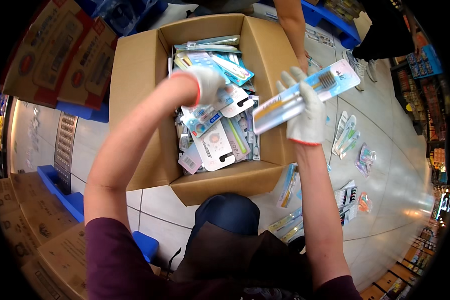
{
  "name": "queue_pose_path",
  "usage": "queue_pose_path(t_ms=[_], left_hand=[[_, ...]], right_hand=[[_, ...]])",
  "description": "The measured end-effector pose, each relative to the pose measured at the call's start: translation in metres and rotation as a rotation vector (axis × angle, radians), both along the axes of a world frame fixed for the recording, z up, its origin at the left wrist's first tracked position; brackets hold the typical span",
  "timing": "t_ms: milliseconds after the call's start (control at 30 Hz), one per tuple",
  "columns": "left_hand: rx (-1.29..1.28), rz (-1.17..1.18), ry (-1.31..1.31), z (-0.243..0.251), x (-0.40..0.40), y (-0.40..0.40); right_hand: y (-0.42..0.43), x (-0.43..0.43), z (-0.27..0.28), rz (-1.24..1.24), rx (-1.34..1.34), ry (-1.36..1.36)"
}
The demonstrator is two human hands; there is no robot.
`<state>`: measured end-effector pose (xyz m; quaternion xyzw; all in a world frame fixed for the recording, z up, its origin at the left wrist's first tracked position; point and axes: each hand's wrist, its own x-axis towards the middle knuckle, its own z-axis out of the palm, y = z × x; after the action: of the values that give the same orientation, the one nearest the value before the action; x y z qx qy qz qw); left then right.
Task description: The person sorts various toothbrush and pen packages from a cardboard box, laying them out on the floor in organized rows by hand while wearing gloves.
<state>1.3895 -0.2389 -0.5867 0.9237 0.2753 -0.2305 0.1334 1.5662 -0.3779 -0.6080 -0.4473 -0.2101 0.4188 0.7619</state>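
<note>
My right hand [307,108], in a white knit glove with a red cuff, grips a packaged toothbrush [285,107] beside the right flap of an open cardboard box [135,112]. The blister pack lies across my palm, tilted up to the right. Inside the box is a jumbled heap of packaged toothbrushes [236,138]. My left hand [208,84], gloved alike and blurred, is over this heap at a pale card pack. Its fingertips are hard to make out, and I cannot tell whether they grip anything.
Small groups of toothbrush packs [347,137] lie on the tiled floor [378,105] at the right, with more packs [287,185] near my knee. Another person's arm [292,30] reaches down past the box's far right corner. Cartons [52,48] stand at the left, and blue pallets [62,195] edge the floor.
</note>
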Motion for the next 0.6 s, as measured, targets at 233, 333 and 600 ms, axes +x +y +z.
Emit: queue_pose_path(t_ms=[233,333,600], left_hand=[[0.545,-0.370,-0.270,-0.087,-0.018,-0.003],[0.720,-0.446,-0.634,-0.065,-0.017,-0.001],[0.251,0.291,-1.199,0.052,0.024,-0.057]], right_hand=[[-0.040,-0.019,-0.014,0.168,-0.112,0.116],[-0.043,-0.011,-0.014,0.224,-0.092,0.114],[-0.051,-0.037,0.002,0.513,-0.303,-0.774]])
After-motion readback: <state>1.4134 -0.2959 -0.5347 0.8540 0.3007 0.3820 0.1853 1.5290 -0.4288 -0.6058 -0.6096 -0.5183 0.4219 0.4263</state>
